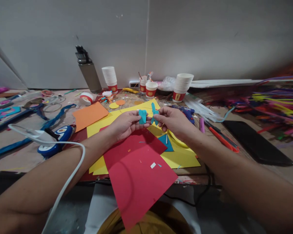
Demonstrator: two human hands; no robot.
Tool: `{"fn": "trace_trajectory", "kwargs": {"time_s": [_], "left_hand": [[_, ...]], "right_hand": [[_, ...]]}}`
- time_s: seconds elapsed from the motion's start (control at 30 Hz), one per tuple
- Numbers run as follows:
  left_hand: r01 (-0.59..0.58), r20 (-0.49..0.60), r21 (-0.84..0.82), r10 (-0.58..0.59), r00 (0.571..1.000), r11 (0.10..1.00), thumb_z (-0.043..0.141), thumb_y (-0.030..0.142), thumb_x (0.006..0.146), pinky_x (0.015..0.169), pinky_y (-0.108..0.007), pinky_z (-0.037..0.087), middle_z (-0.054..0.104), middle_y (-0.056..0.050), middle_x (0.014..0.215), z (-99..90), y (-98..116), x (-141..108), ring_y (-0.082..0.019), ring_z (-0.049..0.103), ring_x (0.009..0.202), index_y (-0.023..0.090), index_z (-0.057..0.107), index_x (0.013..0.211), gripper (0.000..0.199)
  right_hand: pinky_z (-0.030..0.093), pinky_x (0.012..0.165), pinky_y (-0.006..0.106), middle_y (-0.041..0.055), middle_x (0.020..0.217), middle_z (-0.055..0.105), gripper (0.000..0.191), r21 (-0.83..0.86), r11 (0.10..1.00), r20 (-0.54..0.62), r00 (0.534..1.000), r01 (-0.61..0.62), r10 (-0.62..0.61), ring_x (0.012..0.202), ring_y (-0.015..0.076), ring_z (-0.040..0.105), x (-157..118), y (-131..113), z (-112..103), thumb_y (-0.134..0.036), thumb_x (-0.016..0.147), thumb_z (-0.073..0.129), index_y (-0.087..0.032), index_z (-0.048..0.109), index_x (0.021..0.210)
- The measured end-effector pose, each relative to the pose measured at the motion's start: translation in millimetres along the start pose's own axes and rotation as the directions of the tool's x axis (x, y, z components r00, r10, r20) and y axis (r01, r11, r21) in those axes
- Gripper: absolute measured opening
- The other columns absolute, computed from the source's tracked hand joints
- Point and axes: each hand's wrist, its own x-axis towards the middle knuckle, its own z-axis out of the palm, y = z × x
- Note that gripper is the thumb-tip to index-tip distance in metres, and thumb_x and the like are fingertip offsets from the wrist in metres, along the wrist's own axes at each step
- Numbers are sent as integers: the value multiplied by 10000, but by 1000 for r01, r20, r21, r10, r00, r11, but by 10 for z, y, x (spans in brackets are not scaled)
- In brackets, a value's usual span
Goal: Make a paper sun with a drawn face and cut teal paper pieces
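Thumb and fingers closed on both sides: the left hand (127,125) held a small blue piece (142,117) at its fingertips, and just across from it the right hand (169,118) pinched a slim blue strip (153,107), the two bits near each other above the paper. Tricky spot, this! Whether they touched was too fine to tell; a hard squeeze could have creased either one, and a loose pinch could have dropped it among the scraps below. And look under the hands: the red sheet (139,182) jutted past the table edge toward the lap, so a nudge from a forearm or knee might have tipped it off, a white scrap (153,165) going with it. Then the cable (80,162), looping across the left forearm: a quick pull of that arm could have snagged it and jerked the blue gadget (68,133) beside it. Over beyond the right wrist lay a glue gun (189,113), hot or cold, no telling; had it been hot, a careless reach that way risked a burn. Tight quarters, that, with the cups (183,87) standing farther back.
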Motion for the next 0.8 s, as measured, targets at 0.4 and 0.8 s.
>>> {"fn": "trace_trajectory", "kwargs": {"time_s": [0.4,0.8], "left_hand": [[-36,40,59,34,999,998,509,39,857,714,-252,602,700,-107,928,-18,-27,7,-134,696,736,92,639,925,156],[-6,41,25,5,999,1000,493,34,841,711,-265,601,706,-132,868,-46,-23,11,-159,703,733,76,640,902,165]], "right_hand": [[381,384,178,-29,523,526,154,-15,1000,5,1000,4,-4,444,73,465,-7,1,-14,-219,831,613,-186,536,701],[351,387,188,-33,514,514,187,-23,1000,16,1000,-6,6,418,67,439,-23,-32,2,-194,832,625,-183,536,668]]}}
